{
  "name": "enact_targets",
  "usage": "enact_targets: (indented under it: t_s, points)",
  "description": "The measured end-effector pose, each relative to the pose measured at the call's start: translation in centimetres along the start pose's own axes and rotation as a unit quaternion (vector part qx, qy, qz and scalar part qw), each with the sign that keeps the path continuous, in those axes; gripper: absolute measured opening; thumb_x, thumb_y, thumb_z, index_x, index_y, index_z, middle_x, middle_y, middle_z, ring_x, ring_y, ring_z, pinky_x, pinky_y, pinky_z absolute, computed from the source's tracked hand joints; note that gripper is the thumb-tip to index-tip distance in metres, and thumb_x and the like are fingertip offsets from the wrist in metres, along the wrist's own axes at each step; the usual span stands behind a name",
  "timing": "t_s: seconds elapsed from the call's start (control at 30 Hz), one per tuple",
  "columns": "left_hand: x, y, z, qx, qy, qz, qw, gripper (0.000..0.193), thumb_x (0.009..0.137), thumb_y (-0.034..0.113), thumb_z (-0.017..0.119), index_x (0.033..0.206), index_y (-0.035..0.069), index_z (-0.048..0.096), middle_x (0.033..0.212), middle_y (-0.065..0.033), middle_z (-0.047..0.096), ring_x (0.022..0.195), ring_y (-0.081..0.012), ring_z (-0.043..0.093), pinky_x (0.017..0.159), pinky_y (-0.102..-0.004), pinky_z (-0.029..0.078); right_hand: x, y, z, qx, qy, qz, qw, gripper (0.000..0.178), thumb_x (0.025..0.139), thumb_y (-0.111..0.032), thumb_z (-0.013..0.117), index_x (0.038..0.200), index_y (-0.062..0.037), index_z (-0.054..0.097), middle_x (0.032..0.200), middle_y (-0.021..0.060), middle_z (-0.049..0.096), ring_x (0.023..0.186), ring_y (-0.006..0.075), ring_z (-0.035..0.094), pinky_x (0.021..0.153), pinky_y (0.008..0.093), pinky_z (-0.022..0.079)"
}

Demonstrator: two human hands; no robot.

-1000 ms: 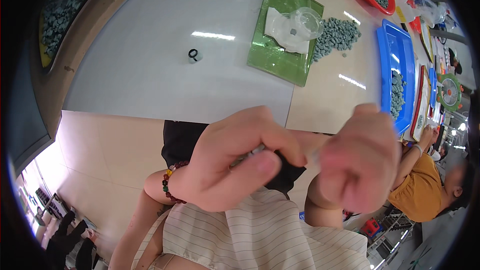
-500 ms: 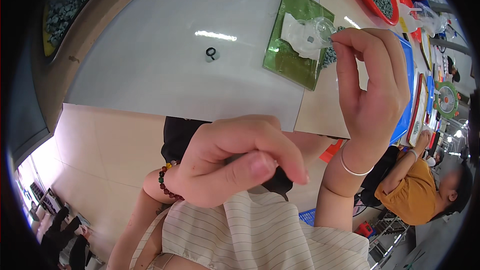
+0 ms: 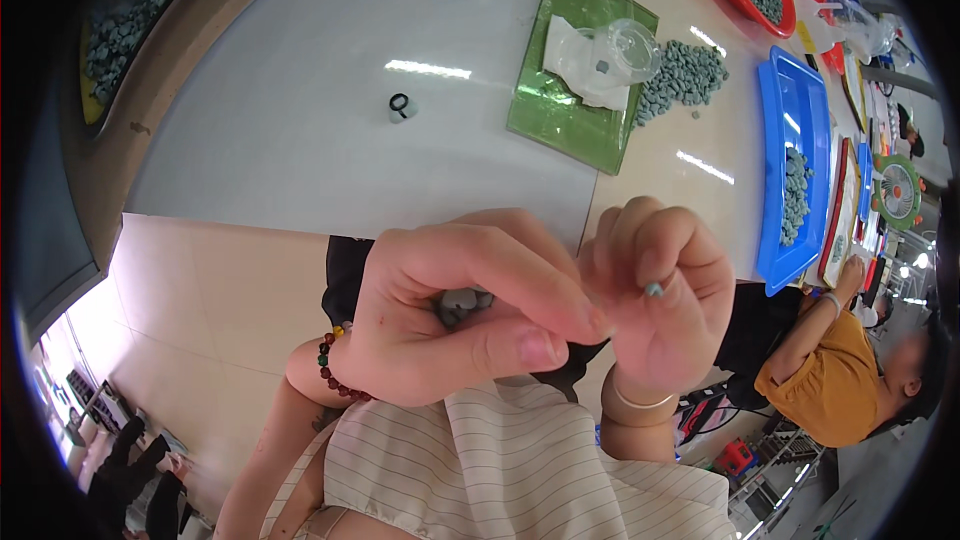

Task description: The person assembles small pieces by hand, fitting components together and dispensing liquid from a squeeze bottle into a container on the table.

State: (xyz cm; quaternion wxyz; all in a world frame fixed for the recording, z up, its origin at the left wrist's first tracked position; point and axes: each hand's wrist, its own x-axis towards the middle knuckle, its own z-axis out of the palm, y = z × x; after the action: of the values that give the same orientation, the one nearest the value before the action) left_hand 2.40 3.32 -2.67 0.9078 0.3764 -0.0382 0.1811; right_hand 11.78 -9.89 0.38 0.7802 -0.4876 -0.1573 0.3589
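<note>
Several small grey-green stones [image 3: 462,306] lie in the curled palm of my left hand [image 3: 430,340]. Its thumb and forefinger are nearly together, close to my right hand [image 3: 668,325]. Between the thumb and bent forefinger of the right hand sits a tiny blue-green piece [image 3: 654,289], partly hidden. Beyond the hands, a green glass plate [image 3: 520,105] bears a folded white tissue [image 3: 600,95]. A small clear round dish [image 3: 632,40] stands on the tissue, with one small grey stone [image 3: 602,67] beside it.
A pile of grey-green stones [image 3: 690,75] is right of the plate. A blue tray [image 3: 775,155] holds more stones, as does a red basin [image 3: 790,15]. A small black-ringed loupe [image 3: 401,105] lies at left. A person in an orange top [image 3: 825,390] sits at right.
My right hand has come back from the clear dish to beside my left hand, and a blue-green piece shows in its fingers. Stones now show in my left palm.
</note>
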Motion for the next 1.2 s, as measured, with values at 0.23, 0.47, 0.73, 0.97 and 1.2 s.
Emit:
enact_targets:
  t_s: [0.23, 0.47, 0.73, 0.97, 1.2]
  points:
    - [-0.3, 0.7, 1.0, 0.131, 0.022, -0.045, 0.990, 0.018, 0.072, -0.003, 0.064, 0.089, 0.001, 0.062, 0.081, -0.0086, 0.064, 0.058, -0.0066, 0.052, 0.052, -0.0191, 0.039, -1.3, -0.3, -0.1, -0.141, -0.019, -0.122, 0.982, 0.008, 0.075, -0.001, 0.054, 0.083, 0.0020, 0.054, 0.081, 0.0102, 0.054, 0.072, 0.0182, 0.050, 0.065, 0.0268, 0.041]
    - [-0.2, -0.4, 1.4, 0.148, 0.013, 0.025, 0.989, 0.021, 0.067, 0.000, 0.072, 0.084, -0.001, 0.060, 0.079, -0.0095, 0.064, 0.067, -0.0085, 0.059, 0.047, -0.0171, 0.038, -1.4, -0.7, 0.6, -0.316, -0.042, -0.240, 0.917, 0.022, 0.066, 0.009, 0.057, 0.085, -0.0017, 0.054, 0.084, 0.0121, 0.056, 0.077, 0.0244, 0.057, 0.065, 0.0299, 0.045]
    - [-0.4, -0.5, 1.8, 0.110, 0.033, 0.019, 0.993, 0.024, 0.061, 0.000, 0.076, 0.078, -0.002, 0.059, 0.076, -0.0098, 0.063, 0.067, -0.0118, 0.060, 0.051, -0.0196, 0.043, -1.6, -0.4, 0.3, -0.331, -0.053, -0.268, 0.903, 0.023, 0.064, 0.010, 0.059, 0.085, -0.0004, 0.055, 0.086, 0.0132, 0.058, 0.074, 0.0240, 0.060, 0.065, 0.0319, 0.046]
    - [-0.4, -0.8, 1.6, 0.126, 0.032, 0.046, 0.990, 0.023, 0.061, 0.001, 0.077, 0.074, -0.001, 0.058, 0.075, -0.0092, 0.062, 0.062, -0.0092, 0.058, 0.049, -0.0183, 0.041, -1.3, -1.1, 0.6, -0.433, -0.073, -0.320, 0.840, 0.020, 0.064, 0.002, 0.068, 0.081, -0.0012, 0.059, 0.082, 0.0116, 0.061, 0.070, 0.0237, 0.061, 0.066, 0.0333, 0.048]
    - [-0.4, -0.5, 1.3, 0.091, 0.019, -0.044, 0.995, 0.021, 0.067, 0.002, 0.074, 0.081, 0.001, 0.058, 0.081, -0.0060, 0.064, 0.061, -0.0039, 0.053, 0.046, -0.0157, 0.033, -1.4, -0.6, 0.3, -0.393, -0.060, -0.282, 0.873, 0.024, 0.061, 0.000, 0.070, 0.083, -0.0018, 0.060, 0.084, 0.0106, 0.061, 0.075, 0.0229, 0.061, 0.066, 0.0323, 0.048]
